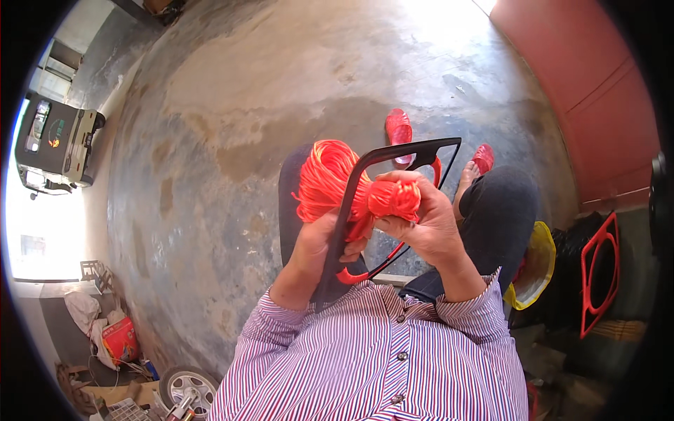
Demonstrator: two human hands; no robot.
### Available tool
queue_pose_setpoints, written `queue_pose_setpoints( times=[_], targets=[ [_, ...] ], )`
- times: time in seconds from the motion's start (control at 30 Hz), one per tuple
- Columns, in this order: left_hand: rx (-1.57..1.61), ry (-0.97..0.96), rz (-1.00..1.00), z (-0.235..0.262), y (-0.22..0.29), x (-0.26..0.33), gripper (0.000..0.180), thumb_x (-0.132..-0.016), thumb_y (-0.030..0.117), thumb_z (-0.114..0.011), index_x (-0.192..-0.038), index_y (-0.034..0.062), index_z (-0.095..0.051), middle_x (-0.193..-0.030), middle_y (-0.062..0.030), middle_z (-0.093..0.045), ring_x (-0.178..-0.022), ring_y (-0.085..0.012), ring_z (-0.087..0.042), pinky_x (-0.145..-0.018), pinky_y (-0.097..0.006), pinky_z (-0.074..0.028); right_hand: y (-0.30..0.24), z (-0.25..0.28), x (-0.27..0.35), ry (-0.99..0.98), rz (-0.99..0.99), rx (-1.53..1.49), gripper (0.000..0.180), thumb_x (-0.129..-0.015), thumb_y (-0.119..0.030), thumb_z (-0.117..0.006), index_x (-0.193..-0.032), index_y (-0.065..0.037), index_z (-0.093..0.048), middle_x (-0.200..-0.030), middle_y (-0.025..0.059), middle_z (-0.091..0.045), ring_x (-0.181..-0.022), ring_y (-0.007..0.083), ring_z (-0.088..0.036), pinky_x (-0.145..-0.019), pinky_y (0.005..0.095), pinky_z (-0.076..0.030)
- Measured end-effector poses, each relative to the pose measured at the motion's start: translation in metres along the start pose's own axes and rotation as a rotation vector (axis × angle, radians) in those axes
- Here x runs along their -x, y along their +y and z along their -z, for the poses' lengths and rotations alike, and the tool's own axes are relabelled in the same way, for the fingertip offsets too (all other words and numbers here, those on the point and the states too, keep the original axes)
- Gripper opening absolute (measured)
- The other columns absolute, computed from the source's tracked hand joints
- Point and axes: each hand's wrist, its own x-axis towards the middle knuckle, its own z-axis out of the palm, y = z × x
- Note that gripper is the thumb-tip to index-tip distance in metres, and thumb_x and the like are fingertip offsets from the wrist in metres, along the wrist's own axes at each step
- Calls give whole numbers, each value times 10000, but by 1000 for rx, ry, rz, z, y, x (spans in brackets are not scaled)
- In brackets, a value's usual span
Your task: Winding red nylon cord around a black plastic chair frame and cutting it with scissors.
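A bundle of orange-red cord [328,179] is held up in front of my chest, its loops fanning out to the left. My right hand [430,226] is closed round its tightly wrapped end. My left hand [319,245] grips the underside of the bundle, its fingers partly covered. Across the cord and in front of my left wrist runs a black angular frame [351,184] with a curved red-and-black inner piece. It seems to rest by my lap; its lower end is blurred against my shirt.
Red shoes [399,130] are on my feet on the concrete floor [232,105]. At right are a yellow-rimmed bag [537,266], a red frame [586,281] and a red wall [583,91]. A wheel [188,390] and a red package [121,339] lie lower left; a vehicle [60,140] stands outside.
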Motion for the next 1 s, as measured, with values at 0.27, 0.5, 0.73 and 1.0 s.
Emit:
queue_pose_setpoints(
  times=[0.27,0.5,0.73,1.0],
  targets=[
    [-27,-140,-189,-1,-2,0,496,-968,414,-487,-1191,-22,-561,-826,-92,-557,-570,-112,-439,-458,-242,-329,-5,8,2,119,93,-234,406,-803,-141,-805,-1152,-20,-637,-1121,62,-644,-1052,168,-619,-891,313,-496],
    [-51,4,-245,-9,5,10,533,-984,369,-554,-1375,9,-510,-888,-80,-574,-565,-77,-439,-449,-198,-328,-16,39,0,194,-41,-950,578,-998,-492,-496,-1261,21,-538,-1152,176,-665,-1060,265,-664,-933,431,-532],
    [-106,82,-276,-12,4,13,389,-993,226,-586,-1337,48,-550,-848,-82,-585,-538,-73,-456,-428,-192,-353,-2,23,2,-61,-174,-970,545,-1010,-535,-434,-1132,-18,-555,-975,186,-661,-843,257,-682,-787,400,-572],
    [-110,75,-305,-12,6,13,218,-998,220,-582,-1181,102,-594,-839,-90,-587,-532,-74,-456,-422,-194,-357,-2,5,9,133,-371,-589,492,-988,-508,-523,-1115,-33,-556,-894,109,-650,-740,169,-645,-668,314,-553]
  ],
)
